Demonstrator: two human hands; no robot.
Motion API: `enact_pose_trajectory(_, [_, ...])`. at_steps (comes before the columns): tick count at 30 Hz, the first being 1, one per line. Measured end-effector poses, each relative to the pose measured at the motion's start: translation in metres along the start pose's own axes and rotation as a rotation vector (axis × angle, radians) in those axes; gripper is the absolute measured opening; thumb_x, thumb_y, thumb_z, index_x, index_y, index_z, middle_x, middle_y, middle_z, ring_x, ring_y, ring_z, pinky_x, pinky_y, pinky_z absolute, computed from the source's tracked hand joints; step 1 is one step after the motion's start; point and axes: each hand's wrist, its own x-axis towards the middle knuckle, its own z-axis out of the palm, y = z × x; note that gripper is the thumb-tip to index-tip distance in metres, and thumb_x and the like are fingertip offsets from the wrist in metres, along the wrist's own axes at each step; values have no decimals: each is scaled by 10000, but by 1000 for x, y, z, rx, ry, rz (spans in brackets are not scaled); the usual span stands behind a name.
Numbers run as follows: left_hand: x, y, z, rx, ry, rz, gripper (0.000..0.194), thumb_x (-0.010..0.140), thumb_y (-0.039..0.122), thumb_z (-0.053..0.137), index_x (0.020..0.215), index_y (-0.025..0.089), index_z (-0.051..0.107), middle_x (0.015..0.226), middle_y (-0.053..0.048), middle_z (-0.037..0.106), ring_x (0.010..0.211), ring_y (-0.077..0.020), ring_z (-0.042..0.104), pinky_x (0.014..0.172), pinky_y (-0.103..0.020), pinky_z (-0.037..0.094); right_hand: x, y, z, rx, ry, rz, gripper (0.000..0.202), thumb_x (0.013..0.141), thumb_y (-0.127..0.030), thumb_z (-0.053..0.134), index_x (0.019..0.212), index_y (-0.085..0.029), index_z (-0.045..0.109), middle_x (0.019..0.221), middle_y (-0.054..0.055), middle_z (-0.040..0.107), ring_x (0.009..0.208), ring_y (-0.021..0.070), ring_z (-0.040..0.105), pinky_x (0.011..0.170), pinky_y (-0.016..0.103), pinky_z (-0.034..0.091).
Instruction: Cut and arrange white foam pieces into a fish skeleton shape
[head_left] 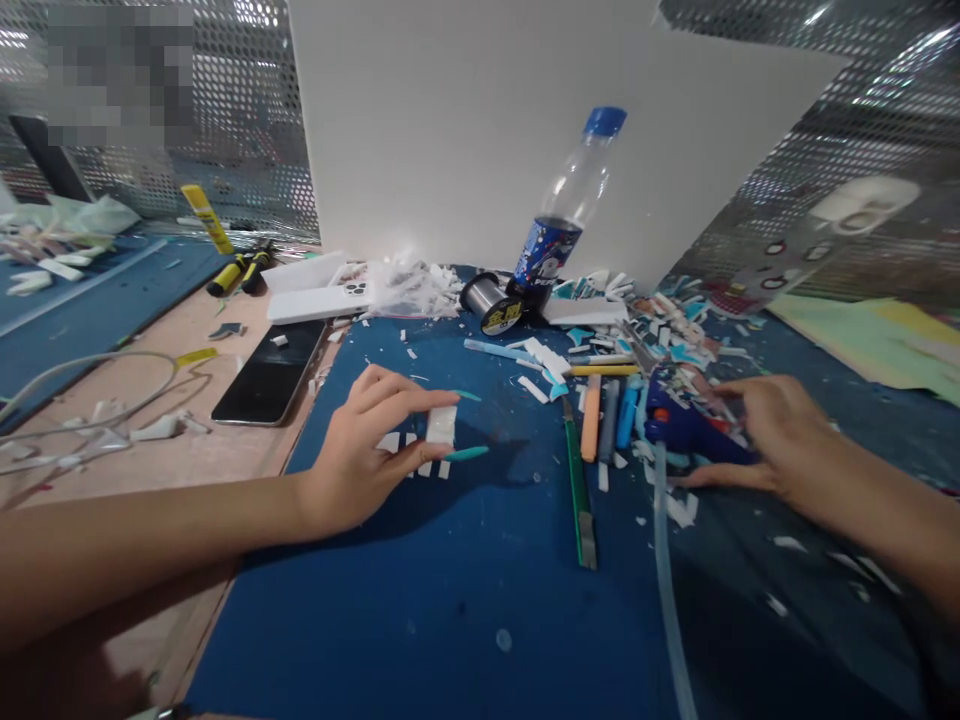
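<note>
My left hand, with long teal nails, pinches a small white foam block between thumb and forefinger. Several small white strips lie on the blue mat just beneath it. At the right, my right hand has its thumb and fingers around the handle of a blue hot glue gun. A long clear glue stick sticks out of the gun toward me. Left of the gun lies a green-handled craft knife, beside orange, grey and blue sticks.
White and blue scraps are heaped behind the gun. A soda bottle leans beside a spool of line before a white board. A black phone and a cable lie at the left.
</note>
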Motion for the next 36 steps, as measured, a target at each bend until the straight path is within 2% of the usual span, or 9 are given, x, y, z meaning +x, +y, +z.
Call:
enact_pose_trajectory(2, [0, 0, 0, -8, 4, 11, 262, 862, 311, 656, 1084, 176, 622, 837, -23, 618, 779, -158, 520, 728, -296, 420, 0, -4, -19, -140, -1, -85, 1103, 688, -846, 128, 1109, 79, 559, 1015, 317, 584, 1032, 382, 558, 859, 418, 440])
enact_pose_trajectory(4, [1, 0, 0, -12, 6, 27, 258, 878, 337, 631, 1078, 174, 628, 825, -24, 611, 767, -154, 519, 720, -296, 415, 2, -18, -44, -167, 27, -56, 1195, 646, -853, -50, 1056, 76, 579, 975, 348, 591, 973, 417, 554, 818, 496, 433])
enact_pose_trajectory(8, [1, -2, 0, -27, 15, 66, 281, 879, 365, 623, 1114, 211, 633, 827, -21, 610, 756, -150, 529, 713, -306, 408, 11, -72, -85, 240, 137, -146, 617, 904, -685, 260, 1015, -195, 618, 977, 160, 667, 933, 291, 597, 743, 413, 443])
enact_pose_trajectory(10, [1, -2, 0, -67, 25, 78, 314, 866, 356, 641, 1155, 234, 633, 841, -21, 613, 771, -151, 533, 719, -310, 412, 16, -106, -92, 534, 68, -217, 445, 967, -523, 327, 823, -227, 626, 798, 80, 661, 714, 202, 607, 635, 346, 426])
enact_pose_trajectory(14, [-3, 2, 1, -247, 36, -7, 384, 829, 368, 677, 1204, 297, 635, 869, -29, 605, 812, -167, 535, 736, -331, 429, 26, -160, -81, 1003, -226, -214, 522, 979, -503, 322, 652, -197, 591, 506, -20, 483, 428, 108, 427, 471, 274, 340])
enact_pose_trajectory(17, [-5, 6, 1, -336, 53, -54, 452, 796, 386, 699, 1237, 343, 612, 974, -54, 615, 902, -194, 546, 781, -369, 443, 32, -181, -66, 1220, -334, -246, 525, 976, -515, 345, 645, -177, 574, 548, -14, 522, 484, 96, 472, 485, 243, 351])
enact_pose_trajectory(22, [-8, 8, 2, -320, 68, -45, 470, 798, 399, 687, 1257, 363, 591, 1074, -76, 601, 1007, -229, 540, 856, -441, 445, 36, -193, -58, 1508, -452, -268, 470, 947, -507, 436, 635, -178, 560, 573, -21, 554, 485, 83, 493, 478, 221, 380])
enact_pose_trajectory(32, [-9, 5, 4, -234, 17, -60, 342, 822, 423, 650, 1139, 295, 658, 1113, -77, 563, 1032, -226, 519, 882, -452, 407, 33, -195, -59, 1410, -481, -245, 433, 934, -494, 470, 630, -189, 505, 549, -32, 517, 514, 95, 497, 518, 225, 400])
enact_pose_trajectory(36, [-8, 5, 4, -228, -51, -137, 522, 802, 516, 632, 1263, 283, 559, 1128, -86, 536, 1062, -238, 502, 931, -462, 409, 33, -190, -57, 1401, -477, -249, 429, 939, -487, 464, 626, -194, 467, 534, -49, 474, 476, 84, 442, 489, 226, 358])
